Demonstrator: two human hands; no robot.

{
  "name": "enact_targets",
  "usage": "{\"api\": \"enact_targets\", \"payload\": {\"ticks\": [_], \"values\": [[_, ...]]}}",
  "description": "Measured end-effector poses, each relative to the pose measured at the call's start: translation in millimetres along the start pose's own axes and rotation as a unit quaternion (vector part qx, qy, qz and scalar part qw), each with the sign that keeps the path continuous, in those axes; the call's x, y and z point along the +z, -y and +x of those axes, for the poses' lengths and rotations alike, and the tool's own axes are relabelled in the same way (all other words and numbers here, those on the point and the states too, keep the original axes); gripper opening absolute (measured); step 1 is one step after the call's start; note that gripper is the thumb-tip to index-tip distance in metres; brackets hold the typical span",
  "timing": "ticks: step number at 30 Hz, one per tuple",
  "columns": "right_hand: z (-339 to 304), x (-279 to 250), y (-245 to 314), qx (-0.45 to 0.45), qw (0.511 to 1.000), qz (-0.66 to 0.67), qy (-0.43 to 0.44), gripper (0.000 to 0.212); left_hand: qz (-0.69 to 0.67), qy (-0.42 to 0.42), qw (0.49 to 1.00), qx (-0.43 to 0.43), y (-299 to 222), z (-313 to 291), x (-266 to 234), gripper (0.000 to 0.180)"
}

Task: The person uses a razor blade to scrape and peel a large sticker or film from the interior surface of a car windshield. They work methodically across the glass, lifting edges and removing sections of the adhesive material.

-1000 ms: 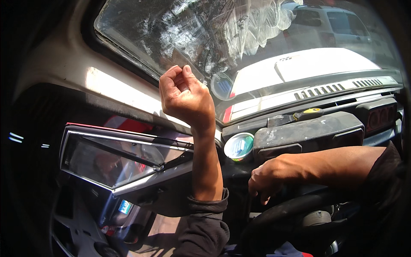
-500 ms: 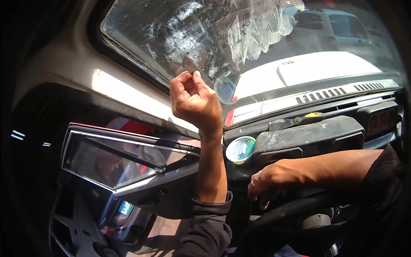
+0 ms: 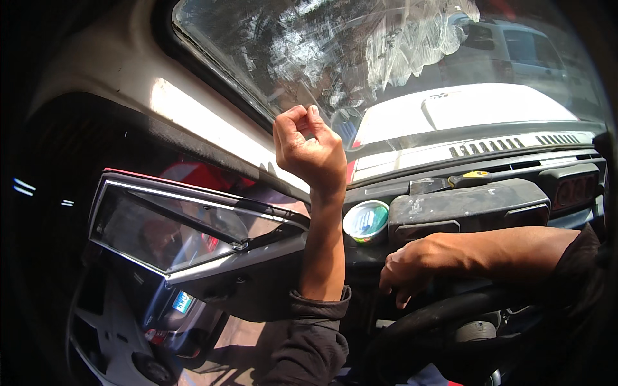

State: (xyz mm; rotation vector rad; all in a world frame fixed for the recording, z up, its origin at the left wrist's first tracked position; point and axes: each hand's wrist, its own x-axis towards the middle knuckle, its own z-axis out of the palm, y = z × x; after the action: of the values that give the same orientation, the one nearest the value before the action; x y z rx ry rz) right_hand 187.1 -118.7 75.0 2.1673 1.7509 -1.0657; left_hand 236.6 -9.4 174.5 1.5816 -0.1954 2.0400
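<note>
My left hand (image 3: 310, 145) is raised close to the windshield (image 3: 257, 71), its thumb and fingers pinched together. Whatever lies in that pinch is too faint to make out against the glass. White streaky smears (image 3: 412, 48) cover part of the windshield. Lower down, my right hand (image 3: 412, 267) hangs over the dark dashboard near the steering wheel (image 3: 444, 312). Its fingers are loosely bent and apart, with nothing visible in them. Between my hands stands a round tub (image 3: 365, 222) with white and green on it. A scraper (image 3: 467, 178) with a yellow and black handle lies on the dashboard.
The instrument housing (image 3: 476, 202) rises behind my right forearm. At left, a car door (image 3: 225, 273) with a window stands open beside the pale windshield pillar (image 3: 199, 119). Beyond the glass are a white hood (image 3: 470, 106) and another vehicle. A blue car (image 3: 174, 321) is outside.
The whole view has shifted slightly. My left hand remains pinched by the glass; the dark flat piece earlier visible at its fingertips no longer shows clearly. My right hand has barely moved.
</note>
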Motion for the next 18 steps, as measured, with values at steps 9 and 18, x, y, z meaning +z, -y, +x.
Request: {"api": "enact_targets", "payload": {"ticks": [9,18], "values": [[-4.7,-2.7,6.5,-0.008,0.998,-0.054,-0.022,0.048,-0.046,0.029,0.999,-0.004,7.7,-12.3,1.2,0.01],[-9.6,-9.8,21.8,0.028,0.999,-0.017,-0.028,0.045,-0.056,0.04,0.998,-0.012,-0.5,-13.8,4.4,0.012]]}}
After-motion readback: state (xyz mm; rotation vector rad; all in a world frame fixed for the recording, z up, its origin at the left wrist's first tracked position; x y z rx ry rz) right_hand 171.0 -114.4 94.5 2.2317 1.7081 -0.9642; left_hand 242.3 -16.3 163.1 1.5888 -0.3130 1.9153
